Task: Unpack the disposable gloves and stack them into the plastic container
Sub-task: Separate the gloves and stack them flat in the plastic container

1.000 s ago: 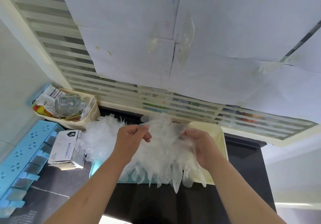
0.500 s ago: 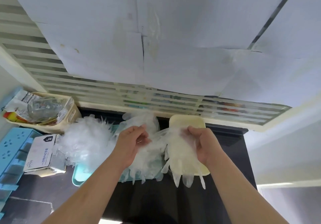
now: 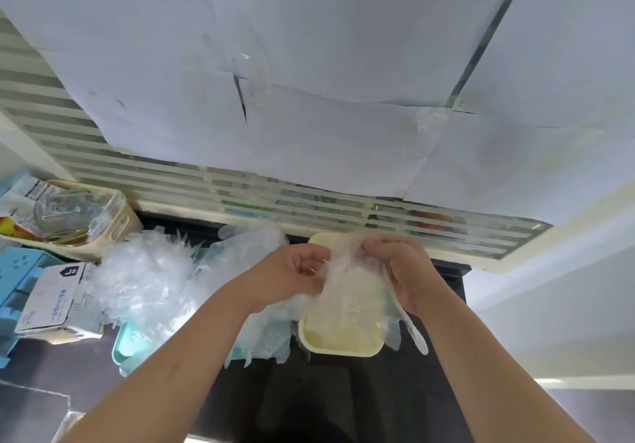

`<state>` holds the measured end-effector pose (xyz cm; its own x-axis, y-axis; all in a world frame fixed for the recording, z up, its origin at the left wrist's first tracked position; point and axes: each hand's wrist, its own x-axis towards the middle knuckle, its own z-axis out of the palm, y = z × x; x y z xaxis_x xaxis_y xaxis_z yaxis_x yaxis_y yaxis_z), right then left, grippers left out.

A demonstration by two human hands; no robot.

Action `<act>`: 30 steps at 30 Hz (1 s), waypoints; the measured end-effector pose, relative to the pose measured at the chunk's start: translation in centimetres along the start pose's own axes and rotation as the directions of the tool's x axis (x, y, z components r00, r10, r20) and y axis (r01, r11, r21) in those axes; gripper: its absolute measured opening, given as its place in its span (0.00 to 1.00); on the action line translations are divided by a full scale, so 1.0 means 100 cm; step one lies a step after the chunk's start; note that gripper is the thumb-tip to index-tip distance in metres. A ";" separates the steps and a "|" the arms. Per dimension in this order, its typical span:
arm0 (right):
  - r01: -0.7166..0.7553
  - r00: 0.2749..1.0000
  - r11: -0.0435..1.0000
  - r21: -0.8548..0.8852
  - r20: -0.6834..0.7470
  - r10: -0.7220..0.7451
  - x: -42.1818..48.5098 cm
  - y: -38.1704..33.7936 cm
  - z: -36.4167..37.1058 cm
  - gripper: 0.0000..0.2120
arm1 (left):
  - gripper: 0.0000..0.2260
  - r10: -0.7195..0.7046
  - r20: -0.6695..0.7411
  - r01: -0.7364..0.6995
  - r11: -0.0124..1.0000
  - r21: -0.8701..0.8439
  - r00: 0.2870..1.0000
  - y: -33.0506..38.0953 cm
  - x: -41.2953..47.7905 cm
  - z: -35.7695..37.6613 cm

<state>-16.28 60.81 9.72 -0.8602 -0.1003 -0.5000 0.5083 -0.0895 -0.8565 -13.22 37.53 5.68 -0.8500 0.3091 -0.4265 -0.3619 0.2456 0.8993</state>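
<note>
Holding gloves over container, tips past right rim, dark counter nearer

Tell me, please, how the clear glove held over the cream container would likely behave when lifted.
Probably floppy: the glove hangs limp between the left hand and right hand, its ends dangling past the cream container. Likely very light, since the film is thin and see-through.

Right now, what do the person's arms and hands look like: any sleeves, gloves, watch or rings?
The left forearm and right forearm are bare down to the frame's lower edge; no sleeve shows. The left hand and right hand are ungloved, with no watch, bracelet or ring visible. No markings show.
</note>
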 end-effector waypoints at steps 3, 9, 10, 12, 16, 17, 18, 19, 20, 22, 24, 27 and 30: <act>-0.015 1.000 1.000 0.021 -0.016 0.016 0.003 0.000 -0.006 0.07 | 0.37 -0.016 0.073 0.015 1.000 0.012 0.997 -0.002 0.002 0.013; 0.013 0.999 0.998 0.058 -0.045 -0.011 0.007 0.007 -0.023 0.06 | 0.08 -0.024 -0.155 0.024 1.000 -0.008 0.988 0.000 0.008 0.035; 0.044 0.998 0.998 0.038 -0.049 -0.043 0.007 0.007 -0.027 0.05 | 0.09 -0.066 -0.204 0.056 0.997 -0.056 0.977 -0.004 0.009 0.034; 0.102 0.993 0.994 -0.023 -0.061 -0.104 0.005 0.005 -0.033 0.06 | 0.10 -0.144 -0.305 0.100 0.983 -0.154 0.942 -0.014 0.012 0.030; 0.093 0.993 0.994 -0.059 0.078 -0.089 -0.005 0.001 -0.046 0.10 | 0.14 -0.246 -0.442 0.158 0.961 -0.226 0.863 -0.026 0.019 0.030; 0.067 0.988 0.996 -0.064 0.142 -0.058 -0.008 0.000 -0.048 0.11 | 0.12 -0.258 -0.430 0.162 0.955 -0.248 0.865 -0.026 0.022 0.032; 0.031 0.982 0.997 -0.074 0.190 -0.016 -0.011 -0.001 -0.050 0.11 | 0.09 -0.276 -0.401 0.178 0.948 -0.263 0.874 -0.024 0.026 0.035; -0.011 0.975 0.997 -0.079 0.222 0.028 -0.014 0.000 -0.053 0.11 | 0.08 -0.289 -0.367 0.203 0.945 -0.256 0.884 -0.022 0.030 0.039; -0.047 0.969 0.996 -0.080 0.239 0.065 -0.014 0.002 -0.054 0.09 | 0.08 -0.299 -0.339 0.229 0.945 -0.232 0.892 -0.021 0.035 0.042; -0.092 0.966 0.994 -0.064 0.236 0.105 -0.012 0.006 -0.059 0.10 | 0.08 -0.301 -0.307 0.259 0.951 -0.172 0.903 -0.021 0.050 0.050; -0.113 0.976 0.992 -0.058 0.181 0.122 -0.007 0.013 -0.061 0.14 | 0.07 -0.289 -0.329 0.284 0.957 -0.066 0.899 -0.023 0.066 0.056; -0.123 0.991 0.991 -0.046 0.044 0.125 0.001 0.021 -0.058 0.14 | 0.06 -0.228 -0.382 0.329 0.918 0.223 0.896 -0.025 0.091 0.063; -0.124 0.989 0.988 -0.091 -0.089 0.116 0.011 0.028 -0.054 0.11 | 0.07 -0.211 -0.386 0.375 0.827 0.419 0.898 -0.028 0.107 0.069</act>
<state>-16.00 65.85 6.11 -0.7959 -0.0216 -0.6050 0.6048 0.0137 -0.7962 -18.68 46.49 -2.09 -0.8347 -0.1291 -0.5354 -0.4573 0.7043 0.5430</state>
